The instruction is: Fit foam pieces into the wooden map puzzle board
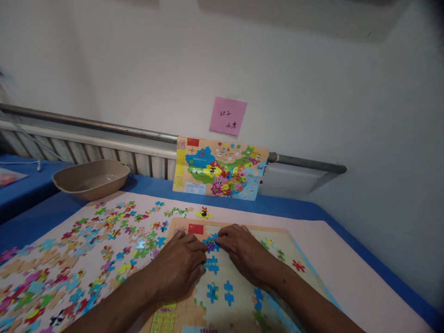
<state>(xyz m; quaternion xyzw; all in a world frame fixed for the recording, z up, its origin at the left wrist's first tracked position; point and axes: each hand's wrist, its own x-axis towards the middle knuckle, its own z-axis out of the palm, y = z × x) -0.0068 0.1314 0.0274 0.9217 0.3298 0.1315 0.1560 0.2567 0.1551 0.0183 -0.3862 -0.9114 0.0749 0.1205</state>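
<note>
On the pale pink sheet [347,249] over the worktop [298,208], I see the puzzle board [225,266], cream inside an orange border with one printed red flag [196,229]. Near its top sits a blue puzzle cluster [211,245] marked with purple grapes, between my left hand [185,259] and right hand [243,249]. Both hands' fingers curl at its edges, partly covering it; whether they grip or merely rest, I cannot tell. My forearms hide stretches of board, and the frame cuts off its lower edge. I count one red piece [298,265] at the right, one tan basin [90,188], one map picture [222,169] and one pink note [228,115]; the loose pieces [116,231] overlap too much to count.
</note>
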